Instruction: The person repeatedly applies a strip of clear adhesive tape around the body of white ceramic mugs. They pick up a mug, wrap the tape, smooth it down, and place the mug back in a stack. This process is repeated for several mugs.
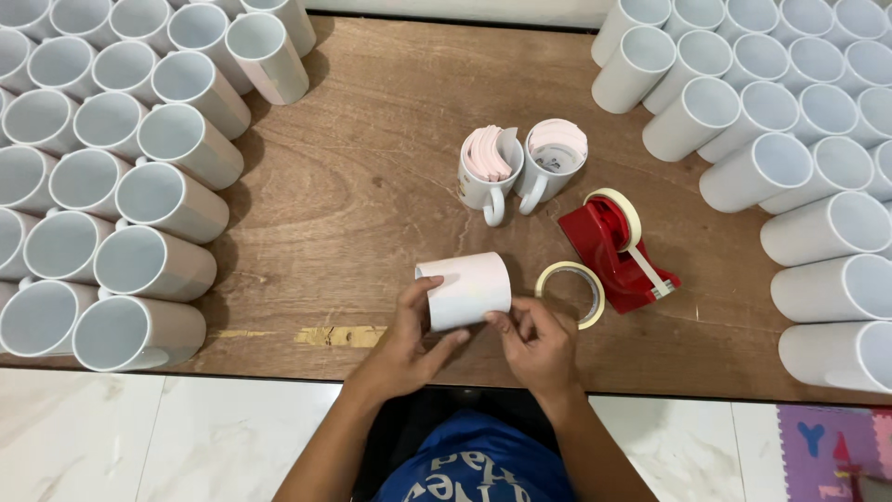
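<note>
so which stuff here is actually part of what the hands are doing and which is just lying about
In use:
- left hand and right hand, both on the white mug lying on its side
- loose tape roll by the right hand
- red tape dispenser
- two upright mugs stuffed with paper

Lying about:
- mug rows, left
- mug rows, right
- foam mat

surface: brown wooden board (372, 204) | floor: white marble tiles (186, 437) | corner: purple foam mat (827, 451)

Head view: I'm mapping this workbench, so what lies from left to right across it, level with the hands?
Wrapped mugs lying on their sides → left hand → held white mug → right hand → loose tape roll → red tape dispenser → plain white mugs.
</note>
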